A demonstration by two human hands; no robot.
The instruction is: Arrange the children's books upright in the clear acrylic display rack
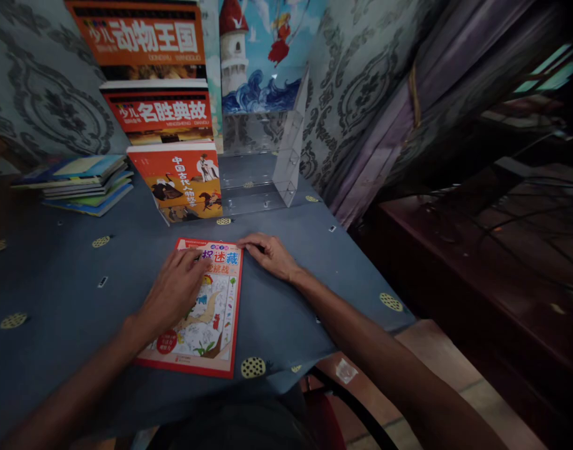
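Resting the left hand (pixel 179 287), gripping nothing, on the book (pixel 215 328) at eight o'clock in view. Touching its one o'clock corner with the right hand (pixel 270 255); cannot tell whether pinching. Facing a rack (pixel 288 159) at the book's one o'clock, a pile (pixel 87 184) at ten.

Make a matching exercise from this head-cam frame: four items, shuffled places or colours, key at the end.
Column 1
1. Left hand
2. Right hand
3. Book stack
4. Curtain

Column 2
A. Fingertips at the upper right corner of the red-edged book
B. Purplish, hanging to the right of the clear rack
C. Laid over the red-edged book's cover
D. On the blue table, left of the clear rack

Pairs: 1-C, 2-A, 3-D, 4-B
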